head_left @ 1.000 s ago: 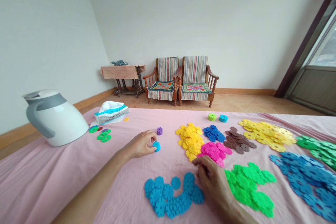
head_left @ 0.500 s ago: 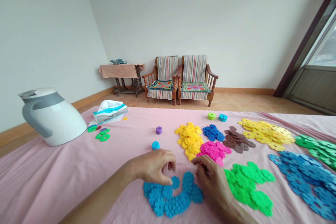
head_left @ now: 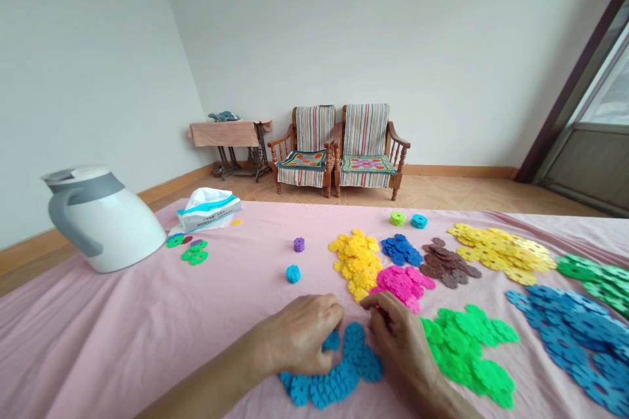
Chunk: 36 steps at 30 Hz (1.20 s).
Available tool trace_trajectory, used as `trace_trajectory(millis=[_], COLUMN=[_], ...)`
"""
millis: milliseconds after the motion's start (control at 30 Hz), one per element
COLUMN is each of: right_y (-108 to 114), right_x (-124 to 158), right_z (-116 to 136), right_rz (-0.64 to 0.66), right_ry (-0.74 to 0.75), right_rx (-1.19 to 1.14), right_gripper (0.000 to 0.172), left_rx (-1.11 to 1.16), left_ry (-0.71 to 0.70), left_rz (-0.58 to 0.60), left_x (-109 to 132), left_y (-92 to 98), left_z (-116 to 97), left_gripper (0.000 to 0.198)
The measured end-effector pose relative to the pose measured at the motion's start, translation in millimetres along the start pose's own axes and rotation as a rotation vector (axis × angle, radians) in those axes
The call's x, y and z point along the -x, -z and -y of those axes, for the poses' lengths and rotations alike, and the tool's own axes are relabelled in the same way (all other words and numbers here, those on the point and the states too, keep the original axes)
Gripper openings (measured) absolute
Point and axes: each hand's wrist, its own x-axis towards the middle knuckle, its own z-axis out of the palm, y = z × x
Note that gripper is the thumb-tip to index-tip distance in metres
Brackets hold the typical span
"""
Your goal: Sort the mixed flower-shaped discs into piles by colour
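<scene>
Blue flower-shaped discs (head_left: 327,386) lie in a curved, overlapping group at the near middle of the pink cloth. Over their left side is my left hand (head_left: 307,334), its fingers bent around one blue disc (head_left: 332,340). My right hand (head_left: 396,327) rests just right of the group, below the pink discs (head_left: 403,285), with fingers curled together; what they hold, if anything, is hidden. Beyond my left hand stand a small light-blue stack (head_left: 293,273) and a purple stack (head_left: 299,245). Yellow discs (head_left: 358,265) are piled farther forward.
Green discs (head_left: 466,347) lie right of my right hand, with larger blue discs (head_left: 574,327) beyond. Brown discs (head_left: 446,263) and dark-blue discs (head_left: 401,250) lie farther back. A white jug (head_left: 120,229) and tissue box (head_left: 209,209) stand at the left.
My left hand has moved right and nearer over the blue discs, and its fingers have closed in on one disc. The light-blue stack is now fully in view. My right hand has barely moved.
</scene>
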Motion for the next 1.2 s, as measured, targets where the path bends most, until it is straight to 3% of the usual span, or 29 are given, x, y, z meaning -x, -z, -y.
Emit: trace_trajectory(millis=[167, 333, 533, 767, 1200], right_y=[0, -1, 0, 1, 0], right_x=[0, 0, 0, 1, 1], right_z=[-1, 0, -1, 1, -2], right_rz=[-0.001, 0.011, 0.020, 0.043, 0.054], right_ry=[0.008, -0.002, 0.014, 0.009, 0.003], right_rx=[-0.001, -0.003, -0.005, -0.006, -0.023], right_gripper=[0.027, 0.027, 0.027, 0.027, 0.027], left_rx=[0.035, 0.066, 0.088, 0.063, 0.041], left_ry=[-0.012, 0.113, 0.216, 0.229, 0.233], left_rz=[-0.071, -0.261, -0.290, -0.259, -0.231], left_x=[-3, -1, 5, 4, 6], left_y=[10.3, 34.3, 34.0, 24.1, 23.3], left_z=[14, 56, 94, 101, 103], left_gripper=[0.019, 0.020, 0.021, 0.019, 0.018])
